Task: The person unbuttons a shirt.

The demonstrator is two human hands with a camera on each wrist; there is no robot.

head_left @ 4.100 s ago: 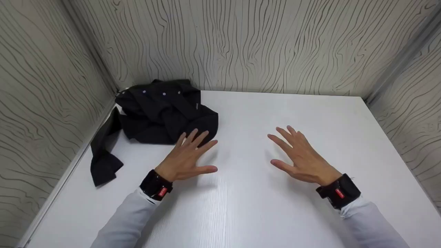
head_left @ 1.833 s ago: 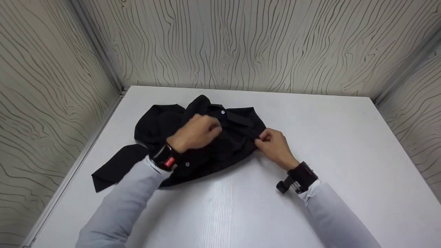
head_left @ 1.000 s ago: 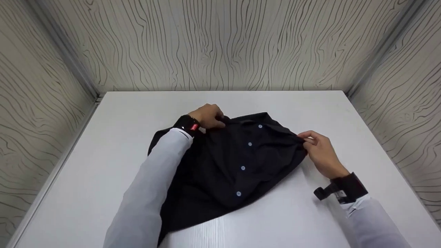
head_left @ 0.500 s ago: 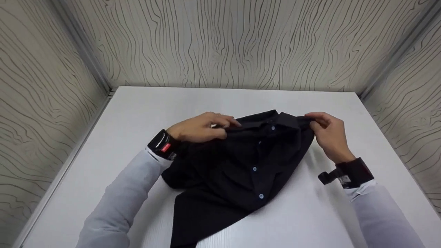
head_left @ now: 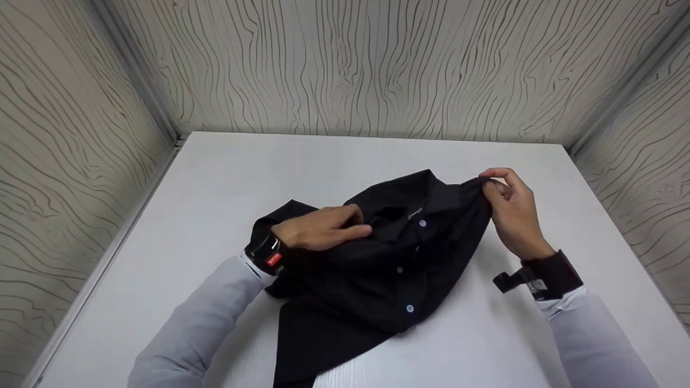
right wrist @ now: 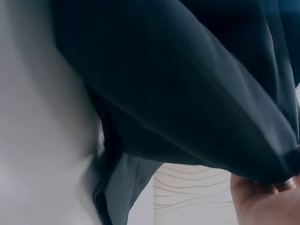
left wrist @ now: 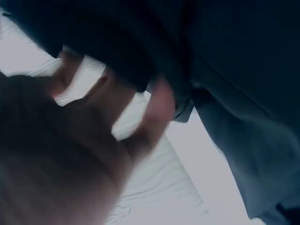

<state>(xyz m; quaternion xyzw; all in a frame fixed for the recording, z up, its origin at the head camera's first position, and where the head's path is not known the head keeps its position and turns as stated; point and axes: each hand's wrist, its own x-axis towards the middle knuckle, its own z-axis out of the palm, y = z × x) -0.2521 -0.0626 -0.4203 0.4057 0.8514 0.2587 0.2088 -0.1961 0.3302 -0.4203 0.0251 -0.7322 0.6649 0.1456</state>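
Black button-front cotton shirt [head_left: 377,258] lies bunched mid-desk [head_left: 215,178], right hand [head_left: 512,215] pinching its raised shoulder edge, left hand [head_left: 323,233] curled into fabric near the collar; uneven pull risks dragging loose cloth off the front edge.

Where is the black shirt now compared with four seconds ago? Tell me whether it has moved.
Yes. The black shirt has moved right and nearer, from the table's far left corner by the left wall to its middle, between both hands.
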